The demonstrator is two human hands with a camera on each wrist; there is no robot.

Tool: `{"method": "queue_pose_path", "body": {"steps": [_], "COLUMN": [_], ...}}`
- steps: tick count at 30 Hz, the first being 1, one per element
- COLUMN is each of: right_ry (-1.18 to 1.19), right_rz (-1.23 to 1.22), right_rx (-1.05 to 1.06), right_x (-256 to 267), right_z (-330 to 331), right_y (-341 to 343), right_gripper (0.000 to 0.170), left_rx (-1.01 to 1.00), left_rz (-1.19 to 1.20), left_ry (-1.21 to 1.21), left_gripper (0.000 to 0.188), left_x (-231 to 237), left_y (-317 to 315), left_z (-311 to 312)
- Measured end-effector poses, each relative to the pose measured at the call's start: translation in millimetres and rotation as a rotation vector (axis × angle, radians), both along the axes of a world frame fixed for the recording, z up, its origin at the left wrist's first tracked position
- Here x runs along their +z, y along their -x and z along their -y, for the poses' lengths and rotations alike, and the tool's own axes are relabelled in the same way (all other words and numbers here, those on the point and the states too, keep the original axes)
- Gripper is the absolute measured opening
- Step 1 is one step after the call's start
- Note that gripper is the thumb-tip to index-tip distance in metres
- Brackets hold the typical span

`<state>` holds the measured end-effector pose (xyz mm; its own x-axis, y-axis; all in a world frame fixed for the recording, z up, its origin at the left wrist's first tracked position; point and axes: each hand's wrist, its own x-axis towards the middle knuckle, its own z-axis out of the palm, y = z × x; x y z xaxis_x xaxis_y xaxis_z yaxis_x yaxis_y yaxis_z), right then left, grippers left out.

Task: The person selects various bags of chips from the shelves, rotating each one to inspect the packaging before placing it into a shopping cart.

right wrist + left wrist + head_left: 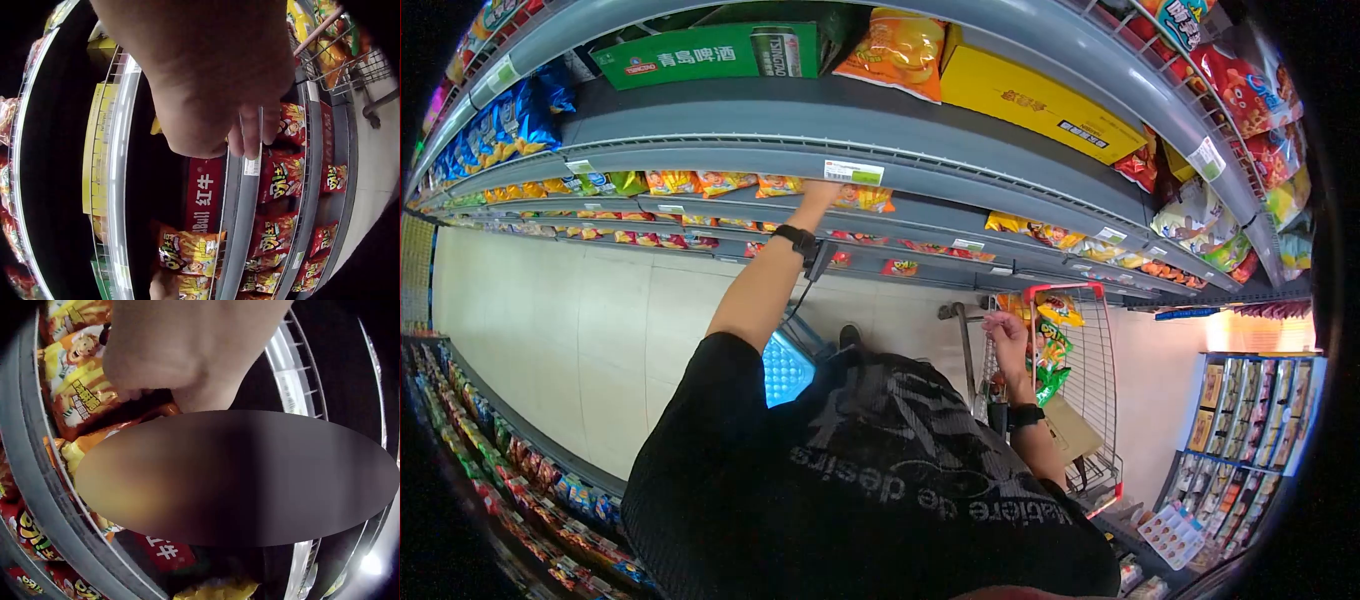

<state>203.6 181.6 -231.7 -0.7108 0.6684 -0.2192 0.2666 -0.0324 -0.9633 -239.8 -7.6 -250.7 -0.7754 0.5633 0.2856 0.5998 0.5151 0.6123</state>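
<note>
My left hand (pixel 825 192) reaches into the shelf, among orange-and-yellow snack bags (pixel 865 198). In the left wrist view the back of the left hand (pixel 181 350) shows over a bag with a cartoon figure (pixel 78 381); its fingertips are hidden behind the hand. The right wrist view catches part of that left hand (pixel 164 286) right at the edge of a red-and-yellow bag (pixel 190 251). Near the red-handled shopping cart (pixel 1100 350), my right hand (pixel 1006 340) hangs with fingers loosely bent and nothing in it.
Several snack bags, including a green one (pixel 1052 350), and a brown flat carton (pixel 1072 428) lie in the cart. A green beer box (pixel 700 55) and a yellow box (pixel 1040 100) stand on the shelf above. A blue stool (pixel 786 370) is beside my legs.
</note>
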Motion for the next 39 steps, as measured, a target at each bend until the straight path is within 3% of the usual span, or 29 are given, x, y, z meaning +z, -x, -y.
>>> {"method": "queue_pose_path", "body": {"steps": [6,10,12,13,16,19,22,24,27,32,35,38,39], "right_ry": [0.023,0.024,0.051,0.031,-0.019,-0.052,-0.122,-0.233,-0.170,-0.302,-0.408,-0.360,-0.320], "right_rz": [0.032,0.062,0.058,0.057,0.043,0.028,0.030,-0.010,-0.210,-0.195,-0.131,-0.104,-0.104], "right_rx": [-0.049,-0.030,-0.046,-0.029,0.033,0.143,0.248,0.233,0.133,0.304,0.336,0.287,0.263], "right_x": [1,-4,-3,-1,-3,-4,35,74,93,105,123,120,119], "right_z": [10,12,13,13,13,13,30,49,54,39,43,44,44], "right_y": [-2,-6,-3,-1,6,18,45,69,91,92,85,70,65], "right_gripper": [0.011,0.012,0.013,0.013,0.015,0.025,0.041,0.052,0.052,0.033,0.021,0.014,0.013], "left_rx": [0.034,0.062,0.053,0.013,-0.158,-0.250,-0.252,-0.245,-0.273,-0.230,-0.371,-0.554,-0.585], "left_rz": [-0.186,-0.297,-0.040,0.282,0.686,0.408,0.637,0.636,0.616,0.788,0.627,0.647,0.755], "left_ry": [0.173,0.139,-0.184,-0.547,-0.502,-0.338,-0.665,-0.635,-0.602,-0.703,-0.847,-0.867,-0.855], "left_gripper": [0.023,0.021,0.020,0.018,0.020,0.018,0.013,0.010,0.009,0.016,0.019,0.032,0.038], "left_x": [-9,-9,-1,20,65,40,51,65,85,100,95,99,105], "left_y": [10,-2,-23,-43,-82,-107,-143,-154,-167,-190,-196,-199,-203], "left_z": [-14,-11,-2,4,26,38,36,39,44,45,43,38,36]}}
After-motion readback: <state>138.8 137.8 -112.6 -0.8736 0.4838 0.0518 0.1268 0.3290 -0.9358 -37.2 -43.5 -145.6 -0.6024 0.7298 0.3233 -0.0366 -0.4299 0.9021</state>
